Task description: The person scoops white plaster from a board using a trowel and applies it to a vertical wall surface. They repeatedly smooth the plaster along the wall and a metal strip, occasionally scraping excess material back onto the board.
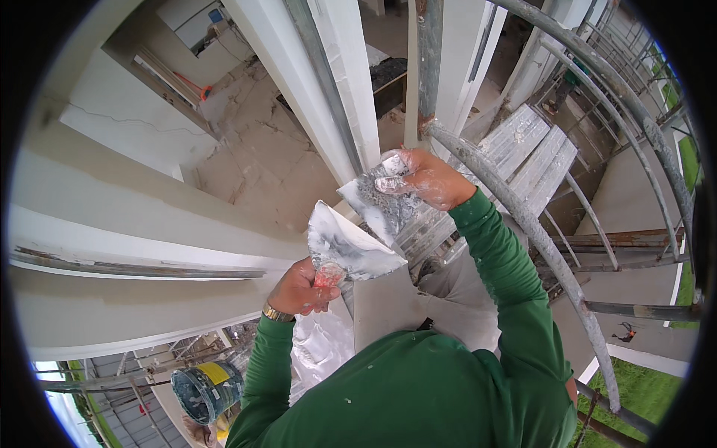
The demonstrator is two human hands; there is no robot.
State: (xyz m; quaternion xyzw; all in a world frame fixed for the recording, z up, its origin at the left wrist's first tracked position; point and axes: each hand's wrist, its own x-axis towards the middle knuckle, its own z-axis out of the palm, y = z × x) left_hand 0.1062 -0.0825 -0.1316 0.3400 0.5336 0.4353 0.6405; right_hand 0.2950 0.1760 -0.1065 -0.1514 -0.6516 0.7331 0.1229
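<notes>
My left hand [300, 290], with a metal watch at the wrist, is closed round the red handle of a wide putty knife [345, 243]. White putty coats its blade. My right hand [433, 181], dusted with white, grips a second flat scraper blade [373, 203], grey and smeared with putty. Its handle is hidden or cannot be made out. The two blades are held close together in front of my body, their edges touching or nearly so. White plastic sheeting or a bag [323, 340] shows below my left hand.
A dark bucket [208, 392] with a yellow label stands at lower left. Curved scaffold tubing [515, 201] rings my right side. Splattered metal planks [538, 153] lie beyond my right arm. White window frames [336, 82] rise ahead; a curved wall [149, 224] runs left.
</notes>
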